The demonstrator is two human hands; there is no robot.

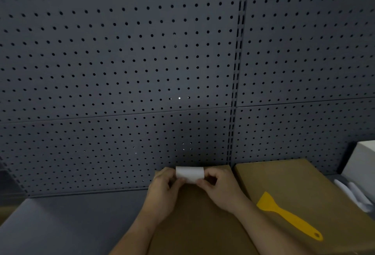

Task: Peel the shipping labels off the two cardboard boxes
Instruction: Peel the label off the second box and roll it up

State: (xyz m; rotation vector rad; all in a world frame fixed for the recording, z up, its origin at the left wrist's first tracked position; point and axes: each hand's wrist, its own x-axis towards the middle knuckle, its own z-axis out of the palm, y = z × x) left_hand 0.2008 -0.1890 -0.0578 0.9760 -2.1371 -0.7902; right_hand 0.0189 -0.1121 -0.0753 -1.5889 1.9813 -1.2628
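Note:
Two brown cardboard boxes lie flat side by side on the grey bench: the left box point(198, 224) under my arms and the right box point(288, 181) beside it. Over the far edge of the left box I hold a white label point(189, 173), curled and lifted off the cardboard. My left hand point(164, 189) pinches its left end and my right hand point(219, 185) pinches its right end. A yellow plastic scraper point(284, 214) lies on the right box, blade toward the wall.
A dark grey pegboard wall point(142, 72) rises right behind the boxes. A white box point(363, 159) and some white crumpled paper point(353, 194) sit at the right edge. Bare grey benchtop point(71, 224) stretches to the left.

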